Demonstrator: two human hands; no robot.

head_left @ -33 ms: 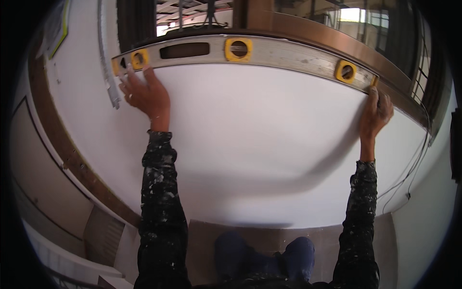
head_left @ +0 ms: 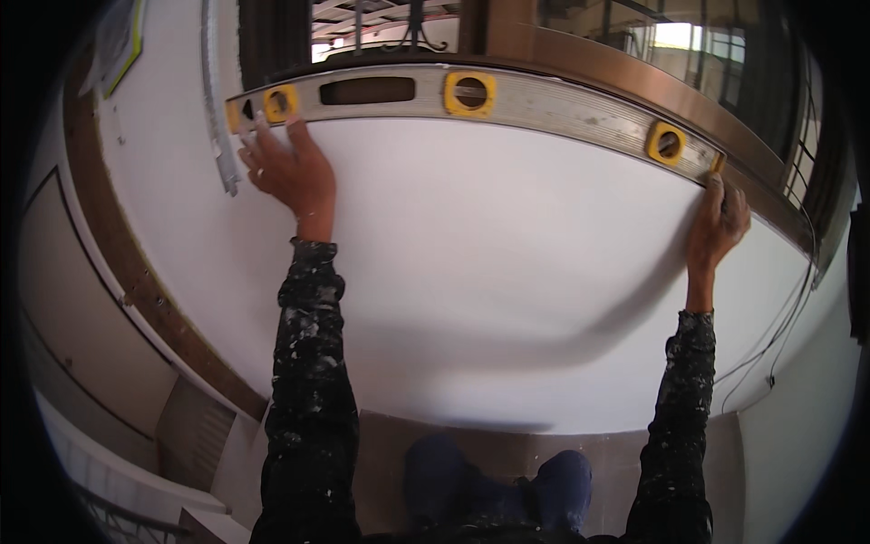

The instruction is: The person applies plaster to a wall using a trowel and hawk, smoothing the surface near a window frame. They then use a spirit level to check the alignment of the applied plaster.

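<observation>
Both paint-spattered sleeves (head_left: 308, 381) are reaching up the white wall (head_left: 489, 254). The left hand (head_left: 294, 172), fingers spread, and the right hand (head_left: 716, 222), loosely open, are pressing the long metal spirit level (head_left: 544, 102) against the wall's top edge, under the brown window frame (head_left: 616, 63).

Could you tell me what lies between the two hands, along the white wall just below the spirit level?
In the head view, only bare white wall lies between the left hand and right hand, below the spirit level that both hands touch.
</observation>
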